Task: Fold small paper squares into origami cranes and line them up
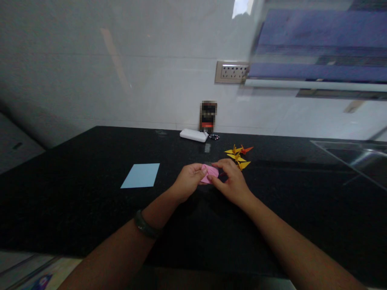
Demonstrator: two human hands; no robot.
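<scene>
A small folded piece of pink paper (213, 170) is held between my two hands above the dark countertop. My left hand (189, 180) pinches its left side, thumb on top and fingers beneath. On the right edge, my right hand (234, 182) has its thumb on the paper and its index finger at the upper corner. Just beyond my right hand sit several folded paper cranes; a yellow crane (243, 165) is closest, and an orange crane (246, 150) is at the back. Flat on the counter to the left lies a light blue paper sheet (140, 175).
Against the tiled wall (151, 92) are a white oblong device (193, 135) and a small upright object (208, 116) with a blurred front. A wall socket (232, 72) is above. At the right, a glossy panel (356, 157) is set into the black countertop (90, 213).
</scene>
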